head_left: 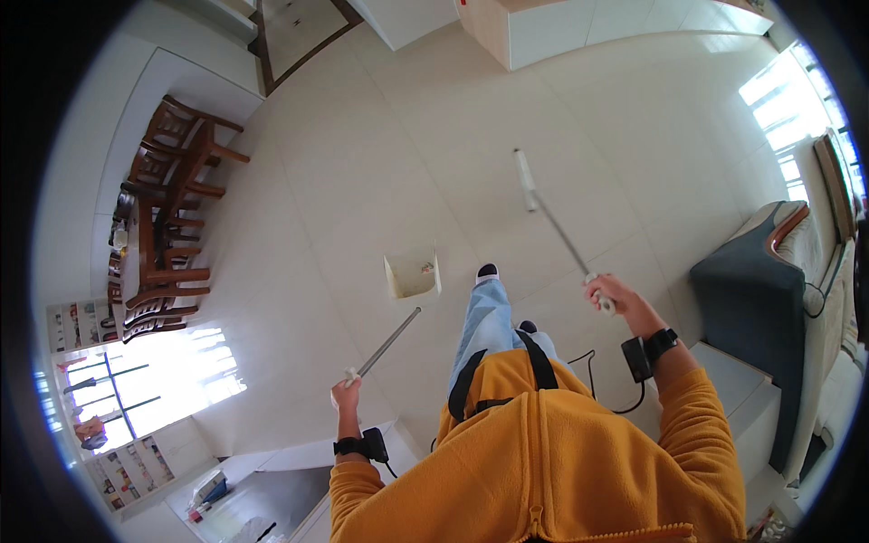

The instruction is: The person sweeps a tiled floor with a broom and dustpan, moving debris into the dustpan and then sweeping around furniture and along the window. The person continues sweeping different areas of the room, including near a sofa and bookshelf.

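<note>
My left hand is closed round the pale grip of a grey pole. This pole slants up to a cream, box-shaped dustpan at floor level, left of my forward foot; a small bit of something lies inside it. Closed on another pale grip, my right hand holds a long-handled broom. Its narrow white head is low over the floor, farther ahead and to the right of the dustpan. Whether the head touches the floor I cannot tell.
Pale tiles cover the floor. Brown wooden chairs and a table stand at the left. A dark-sided sofa is on the right, and white cabinets line the far side. A black cable hangs beside my right arm.
</note>
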Motion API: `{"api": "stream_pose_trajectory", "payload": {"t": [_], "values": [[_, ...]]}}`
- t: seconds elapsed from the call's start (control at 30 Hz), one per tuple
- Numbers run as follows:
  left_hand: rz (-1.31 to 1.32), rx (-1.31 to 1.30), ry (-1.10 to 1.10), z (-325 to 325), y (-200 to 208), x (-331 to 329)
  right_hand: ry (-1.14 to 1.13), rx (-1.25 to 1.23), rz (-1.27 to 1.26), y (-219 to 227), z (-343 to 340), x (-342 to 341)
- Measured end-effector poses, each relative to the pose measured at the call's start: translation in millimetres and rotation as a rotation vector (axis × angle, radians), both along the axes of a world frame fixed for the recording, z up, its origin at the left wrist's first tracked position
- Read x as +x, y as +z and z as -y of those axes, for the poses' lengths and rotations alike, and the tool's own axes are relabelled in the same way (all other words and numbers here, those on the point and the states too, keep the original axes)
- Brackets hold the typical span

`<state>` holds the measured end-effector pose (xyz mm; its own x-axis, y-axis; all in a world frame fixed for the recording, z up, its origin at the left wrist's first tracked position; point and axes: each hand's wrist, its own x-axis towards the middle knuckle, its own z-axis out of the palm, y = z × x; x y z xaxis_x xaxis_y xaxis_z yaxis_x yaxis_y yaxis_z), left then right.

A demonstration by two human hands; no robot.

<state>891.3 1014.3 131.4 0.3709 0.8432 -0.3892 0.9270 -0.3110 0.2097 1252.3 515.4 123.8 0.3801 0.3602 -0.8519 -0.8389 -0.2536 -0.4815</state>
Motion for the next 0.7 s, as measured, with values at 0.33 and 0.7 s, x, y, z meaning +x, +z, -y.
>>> {"api": "stream_pose_trajectory", "payload": {"t": [0.33, 0.7], "values": [[-0.283, 0.040, -0.412, -43.6, 33.6, 134.5, 0.063, 0.293, -0.006, -13.5, -202.9, 65.8], [-0.277, -0.013, -0.566, -79.4, 17.8, 223.1, -0.232, 0.133, 0.677, 18.1, -42.5, 94.0]]}}
